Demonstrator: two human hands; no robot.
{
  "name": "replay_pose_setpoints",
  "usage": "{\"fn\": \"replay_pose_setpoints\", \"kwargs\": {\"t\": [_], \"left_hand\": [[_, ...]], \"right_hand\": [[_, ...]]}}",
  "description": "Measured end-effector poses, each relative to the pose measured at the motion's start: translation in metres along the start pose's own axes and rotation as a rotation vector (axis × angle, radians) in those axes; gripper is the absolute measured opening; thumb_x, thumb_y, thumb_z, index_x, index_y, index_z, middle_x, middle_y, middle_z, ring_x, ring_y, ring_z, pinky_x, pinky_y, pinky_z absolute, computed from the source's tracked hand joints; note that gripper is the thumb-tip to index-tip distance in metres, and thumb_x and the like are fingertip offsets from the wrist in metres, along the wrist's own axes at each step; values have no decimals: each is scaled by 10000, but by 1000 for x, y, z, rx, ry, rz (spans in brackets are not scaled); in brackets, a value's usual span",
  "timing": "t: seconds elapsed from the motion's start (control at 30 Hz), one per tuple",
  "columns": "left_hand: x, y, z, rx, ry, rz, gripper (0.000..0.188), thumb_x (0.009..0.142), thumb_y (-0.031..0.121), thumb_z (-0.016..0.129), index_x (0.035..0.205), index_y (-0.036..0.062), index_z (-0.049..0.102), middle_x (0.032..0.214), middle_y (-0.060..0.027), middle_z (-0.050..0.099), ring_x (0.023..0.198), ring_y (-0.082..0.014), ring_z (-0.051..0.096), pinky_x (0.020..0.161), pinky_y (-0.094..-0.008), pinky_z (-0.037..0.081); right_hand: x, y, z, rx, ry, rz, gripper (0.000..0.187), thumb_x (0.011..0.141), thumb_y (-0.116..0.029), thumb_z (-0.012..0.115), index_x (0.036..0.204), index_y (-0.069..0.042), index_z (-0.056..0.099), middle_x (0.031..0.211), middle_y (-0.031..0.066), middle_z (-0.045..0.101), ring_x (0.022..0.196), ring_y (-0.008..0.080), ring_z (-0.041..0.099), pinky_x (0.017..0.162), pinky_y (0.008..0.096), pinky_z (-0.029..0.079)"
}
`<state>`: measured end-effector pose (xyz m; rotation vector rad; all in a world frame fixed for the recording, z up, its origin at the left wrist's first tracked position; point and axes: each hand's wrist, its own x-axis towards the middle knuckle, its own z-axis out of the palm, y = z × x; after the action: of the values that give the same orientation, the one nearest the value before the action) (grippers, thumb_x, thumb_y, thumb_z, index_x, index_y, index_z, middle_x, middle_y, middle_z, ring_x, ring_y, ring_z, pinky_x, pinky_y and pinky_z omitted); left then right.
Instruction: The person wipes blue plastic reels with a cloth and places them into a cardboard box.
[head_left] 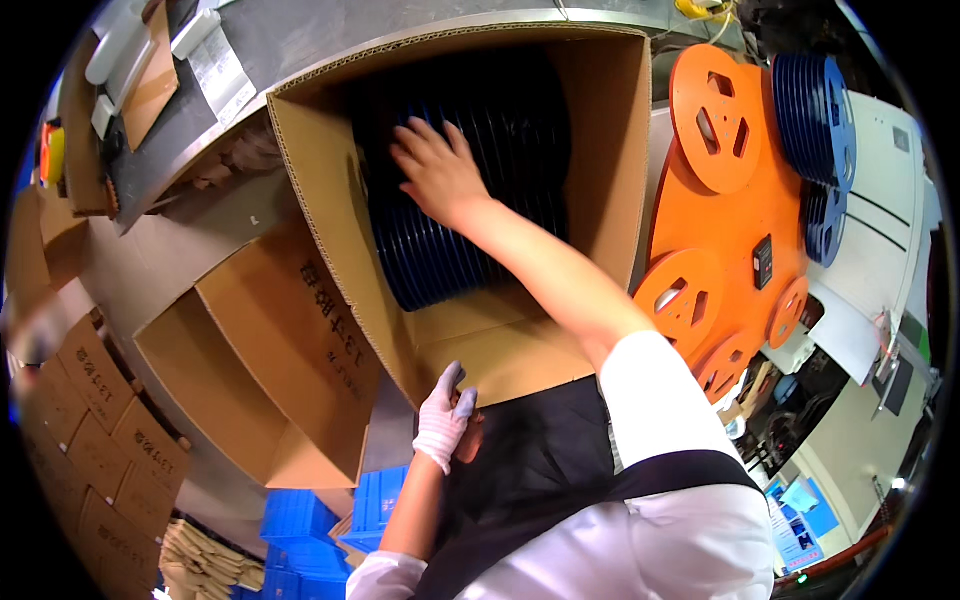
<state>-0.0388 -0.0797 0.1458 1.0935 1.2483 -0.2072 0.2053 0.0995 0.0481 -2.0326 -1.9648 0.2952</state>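
A deep open cardboard box point(607, 130) stands before me. Inside it, several dark blue reels point(430, 255) are stacked on edge in rows, and the far part lies in shadow. My bare right hand point(440, 175) reaches into the box over the reels, its fingers spread, holding nothing; whether the fingertips press on the reels I cannot tell. My left hand point(446, 415), in a pale glove, is by the box's near edge. Its thumb and forefinger stand apart, with nothing visible between them.
A second open carton point(290, 340) sits left, near stacked cartons point(105, 420). Blue crates point(300, 525) are low left. An orange machine panel with orange discs point(715, 120) stands right, carrying blue reels point(815, 115). Behind the box runs a grey worktop point(330, 35) with papers point(217, 80).
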Motion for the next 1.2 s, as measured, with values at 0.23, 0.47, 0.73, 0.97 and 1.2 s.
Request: {"fn": "replay_pose_setpoints", "kwargs": {"t": [0.23, 0.47, 0.73, 0.97, 1.2], "left_hand": [[-22, -41, 5, -457, 91, -153, 519, 880, 114, 579, 1346, -11, 387, 1199, -173, 531, 715, -140, 555, 613, -294, 533], [-23, -57, 24, -425, 33, -107, 538, 892, 103, 547, 1374, -23, 344, 1171, -174, 550, 659, -120, 546, 614, -274, 515], [-19, -37, 45, -366, 43, -67, 486, 890, 86, 549, 1342, -15, 401, 1110, -160, 589, 638, -110, 541, 632, -266, 519], [-17, -8, 62, -265, 9, -97, 510, 894, 87, 555, 1365, -2, 380, 1242, -181, 540, 1016, -168, 555, 901, -274, 431], [-9, 5, 81, -2, 8, 74, 525, 857, 173, 601, 1329, 20, 428, 1217, -191, 573, 1083, -299, 579, 932, -338, 437]], "right_hand": [[-48, 149, 3, -348, -252, 98, 508, 894, -501, 450, 1384, -435, 333, 1522, 11, 202, 1411, 287, 148, 1080, 586, 216], [-53, 137, -18, -338, -418, -35, 548, 893, -426, 517, 1377, -512, 276, 1537, 61, 117, 1410, 359, 78, 1082, 609, 203], [-54, 117, -19, -375, -514, 101, 585, 909, -389, 512, 1395, -521, 214, 1552, 61, 42, 1410, 381, 37, 1091, 630, 115], [-79, 97, -51, -230, -593, 23, 723, 865, -293, 603, 1440, -435, 188, 1556, 56, 24, 1418, 350, 49, 1091, 619, 111], [-167, 78, -163, 103, -316, -232, 633, 753, -138, 684, 1334, -211, 444, 1447, 60, 351, 1357, 275, 299, 1089, 493, 257]]}}
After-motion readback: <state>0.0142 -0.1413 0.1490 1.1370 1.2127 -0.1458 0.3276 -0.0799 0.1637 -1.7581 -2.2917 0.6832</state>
